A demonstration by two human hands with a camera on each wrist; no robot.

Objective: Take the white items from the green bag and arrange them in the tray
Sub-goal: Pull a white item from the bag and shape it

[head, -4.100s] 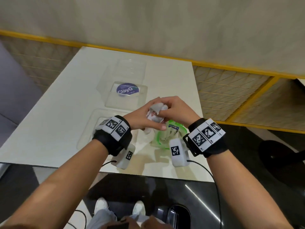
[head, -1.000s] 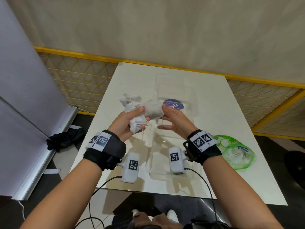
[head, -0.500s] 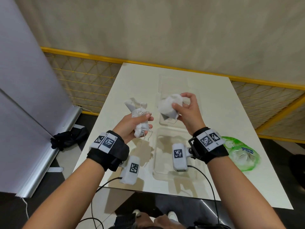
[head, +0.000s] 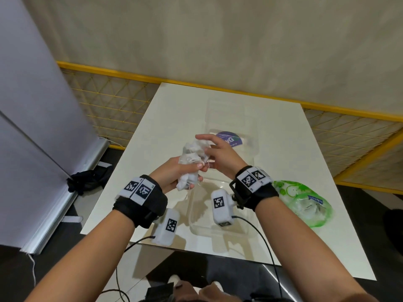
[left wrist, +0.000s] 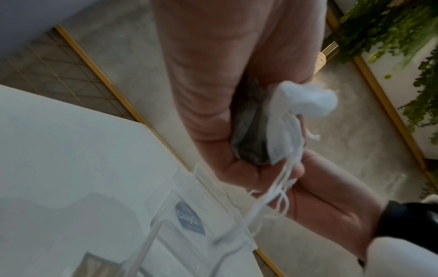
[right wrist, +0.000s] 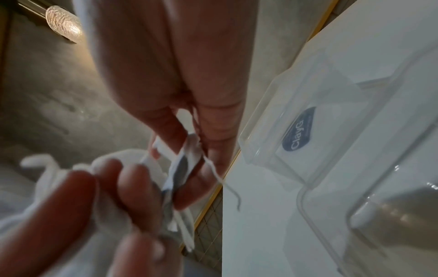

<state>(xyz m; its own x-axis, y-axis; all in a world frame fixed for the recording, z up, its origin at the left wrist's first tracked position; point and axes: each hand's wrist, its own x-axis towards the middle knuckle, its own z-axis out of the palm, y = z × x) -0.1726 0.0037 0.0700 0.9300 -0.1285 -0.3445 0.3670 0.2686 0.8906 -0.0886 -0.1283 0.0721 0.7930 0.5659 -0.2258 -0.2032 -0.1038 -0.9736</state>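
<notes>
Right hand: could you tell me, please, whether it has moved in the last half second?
Yes. The right hand has moved left, off the sticker it covered, to join the left hand at the white items.
</notes>
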